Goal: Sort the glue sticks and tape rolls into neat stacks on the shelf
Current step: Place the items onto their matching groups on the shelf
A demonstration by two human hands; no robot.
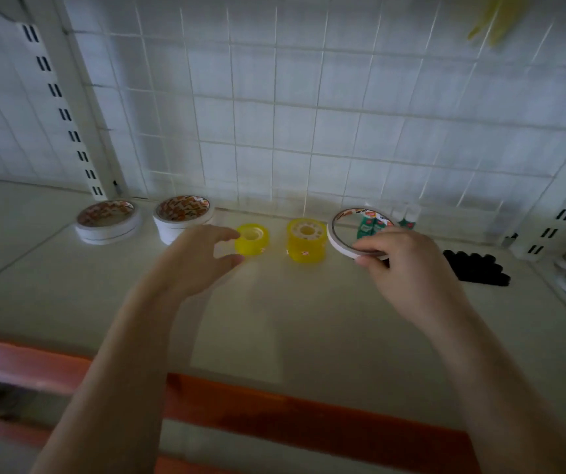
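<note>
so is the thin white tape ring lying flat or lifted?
Lifted and tilted: the right hand pinches the thin white tape ring at its near edge.

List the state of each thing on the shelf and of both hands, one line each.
left hand: open, reaching at the small yellow roll
right hand: pinching the thin white tape ring
thin white tape ring: lifted, tilted
small yellow roll: flat, single
tall yellow stack: upright
white tape stacks: two, flat
glue sticks: upright at the back

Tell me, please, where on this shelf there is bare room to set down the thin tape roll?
Bare shelf lies in front of the yellow rolls, between both arms, and left of the white tape stacks. Crowded: the back right, around the glue sticks and black items.
</note>
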